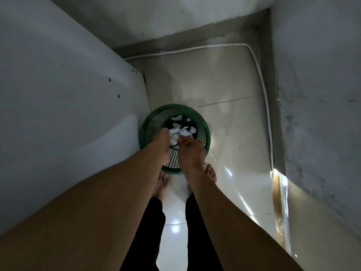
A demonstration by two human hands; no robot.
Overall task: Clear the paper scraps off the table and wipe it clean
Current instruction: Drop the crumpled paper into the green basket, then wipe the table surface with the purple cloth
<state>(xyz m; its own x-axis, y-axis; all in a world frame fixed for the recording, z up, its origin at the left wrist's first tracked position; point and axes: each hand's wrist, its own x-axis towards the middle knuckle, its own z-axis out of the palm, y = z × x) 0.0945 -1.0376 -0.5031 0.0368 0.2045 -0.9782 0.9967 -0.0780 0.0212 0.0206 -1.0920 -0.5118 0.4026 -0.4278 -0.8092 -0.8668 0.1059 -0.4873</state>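
Both hands meet over the green basket (203, 132) on the floor, just past the bare feet (210, 172). The left hand (161, 142), at 9 o'clock, curls its fingers around paper scraps (173, 138); the right hand (192, 151) pinches at the bundle. More scraps lie inside at 12 o'clock.

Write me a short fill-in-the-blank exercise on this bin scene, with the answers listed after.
1. The basket on the floor is coloured ____.
2. The paper scraps lie ____ the basket.
3. The left hand and right hand are both above the ____.
4. The person's feet are ____.

Answers: green; inside; basket; bare
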